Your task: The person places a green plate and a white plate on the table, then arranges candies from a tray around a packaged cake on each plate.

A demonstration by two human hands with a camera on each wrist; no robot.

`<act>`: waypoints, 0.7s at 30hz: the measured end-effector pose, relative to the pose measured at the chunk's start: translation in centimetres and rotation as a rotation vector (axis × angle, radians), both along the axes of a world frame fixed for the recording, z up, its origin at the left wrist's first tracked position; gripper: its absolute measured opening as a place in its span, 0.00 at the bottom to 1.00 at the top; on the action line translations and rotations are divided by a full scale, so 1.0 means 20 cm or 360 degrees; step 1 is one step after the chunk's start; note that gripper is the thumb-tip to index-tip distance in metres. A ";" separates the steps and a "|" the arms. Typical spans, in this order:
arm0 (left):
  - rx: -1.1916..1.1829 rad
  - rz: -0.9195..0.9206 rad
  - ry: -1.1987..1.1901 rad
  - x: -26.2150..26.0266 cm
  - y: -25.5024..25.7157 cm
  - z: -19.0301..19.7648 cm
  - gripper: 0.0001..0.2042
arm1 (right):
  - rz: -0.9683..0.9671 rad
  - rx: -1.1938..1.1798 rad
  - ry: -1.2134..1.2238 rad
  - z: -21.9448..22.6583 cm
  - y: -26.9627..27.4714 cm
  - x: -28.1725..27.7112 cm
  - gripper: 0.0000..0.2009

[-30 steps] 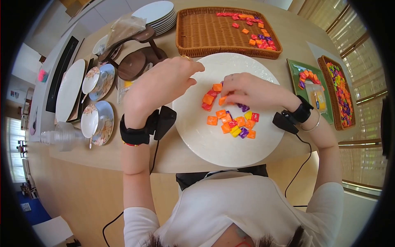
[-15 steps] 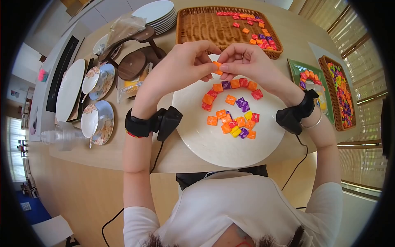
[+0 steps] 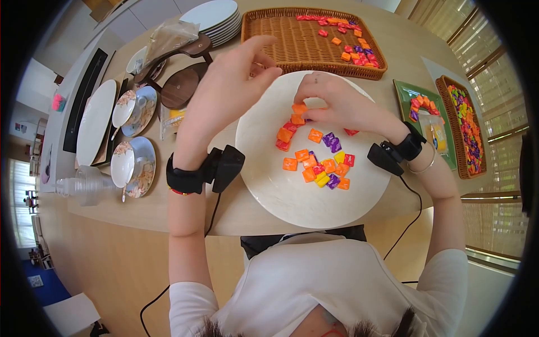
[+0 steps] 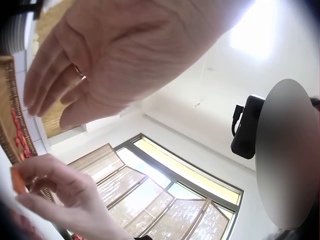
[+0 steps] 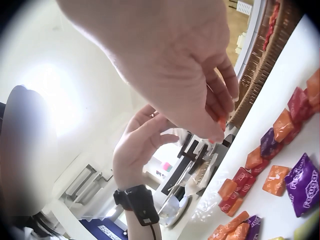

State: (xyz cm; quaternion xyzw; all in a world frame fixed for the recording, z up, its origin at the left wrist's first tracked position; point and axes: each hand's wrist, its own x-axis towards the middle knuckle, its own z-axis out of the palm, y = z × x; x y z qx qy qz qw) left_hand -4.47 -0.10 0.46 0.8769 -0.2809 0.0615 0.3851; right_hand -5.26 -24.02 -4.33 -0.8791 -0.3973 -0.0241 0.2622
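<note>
My right hand [image 3: 337, 104] pinches an orange candy [image 3: 299, 108] between thumb and fingers over the upper part of the round white plate [image 3: 269, 185]. In the left wrist view that orange candy [image 4: 18, 180] shows at the fingertips of the right hand [image 4: 70, 195]. My left hand [image 3: 230, 92] is raised at the plate's upper left, fingers relaxed, holding nothing. Below the right hand runs a curved row of wrapped candies, clearer in the right wrist view as red, orange and purple pieces [image 5: 270, 142]. A loose cluster, including a yellow candy [image 3: 321, 179], lies mid-plate.
Behind the plate stands a wicker tray [image 3: 264, 33] with scattered candies. On the right are a green plate [image 3: 401, 95] and a narrow basket [image 3: 443, 90] full of candies. Cups with saucers [image 3: 145, 168], a dark wooden stand [image 3: 178, 90] and stacked plates [image 3: 209, 16] are on the left.
The hands, together at the orange candy half a second ago, have parted. The left moved up and left, letting go; the right lowered the candy towards the curved row.
</note>
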 end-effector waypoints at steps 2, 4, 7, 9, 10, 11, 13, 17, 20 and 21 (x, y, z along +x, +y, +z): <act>-0.0045 0.0009 0.0042 -0.02 0.02 0.05 0.22 | 0.0100 0.0002 0.0051 -0.05 0.01 0.02 0.09; -0.0040 -0.0024 0.0057 -0.02 0.04 0.07 0.19 | 0.0205 0.0004 0.0102 -0.06 0.02 0.04 0.09; -0.0052 -0.0027 -0.0007 -0.04 0.04 0.07 0.17 | 0.0317 -0.0108 0.0080 -0.06 0.04 0.05 0.09; -0.0038 -0.0013 -0.0001 -0.05 0.03 0.08 0.17 | 0.0354 -0.0144 0.0082 -0.05 0.05 0.05 0.09; -0.0024 -0.0001 0.0005 -0.05 0.03 0.08 0.17 | 0.0357 -0.0145 0.0084 -0.05 0.05 0.06 0.09; -0.0026 0.0003 0.0007 -0.05 0.03 0.08 0.17 | 0.0371 -0.0159 0.0075 -0.06 0.06 0.06 0.09; 0.0006 -0.0015 -0.0024 -0.04 0.04 0.08 0.16 | 0.0387 -0.0172 0.0068 -0.07 0.06 0.07 0.09; 0.0034 -0.0009 -0.0053 -0.04 0.04 0.08 0.16 | 0.0295 -0.0124 -0.0032 -0.06 0.05 0.03 0.10; 0.0041 0.0010 -0.0074 -0.05 0.04 0.08 0.16 | 0.0175 -0.0135 -0.0010 0.03 0.01 0.01 0.10; 0.0037 0.0015 -0.0065 -0.05 0.04 0.08 0.16 | 0.0133 -0.0197 0.0051 0.05 -0.01 0.01 0.10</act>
